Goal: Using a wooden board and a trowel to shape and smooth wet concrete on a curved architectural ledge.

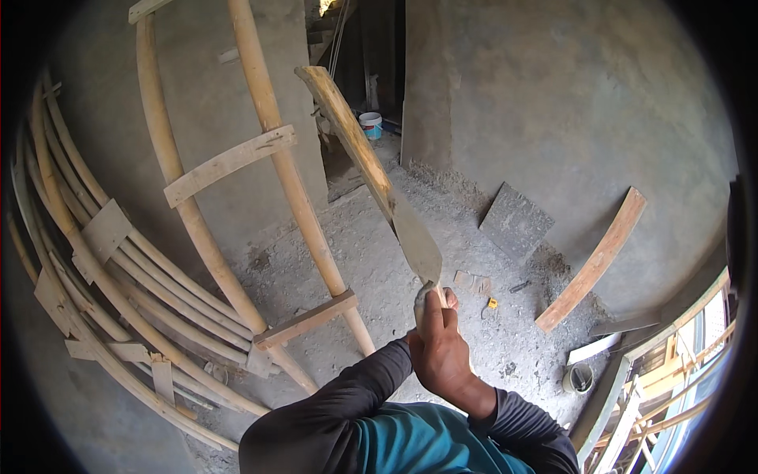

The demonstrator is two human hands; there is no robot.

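Note:
My right hand [444, 347] is closed around the handle of a pointed trowel [417, 241], its grey blade directed up and away from me. A long wooden board [347, 122] stretches from beyond the blade toward the far doorway. The blade overlaps the board's near part; whether they touch I cannot tell. My left forearm [371, 375], in a dark sleeve, crosses toward the right wrist. Behind my right hand, my left hand is almost wholly hidden, so its fingers and anything in them do not show.
A pole ladder [296, 197] leans at the left, beside several stacked wooden poles [170, 292]. On the rough floor are a dark square board [517, 221], a yellow object [493, 303] and a bucket [579, 378]. A plank [592, 259] leans right; a white-blue bucket [370, 125] stands by the doorway.

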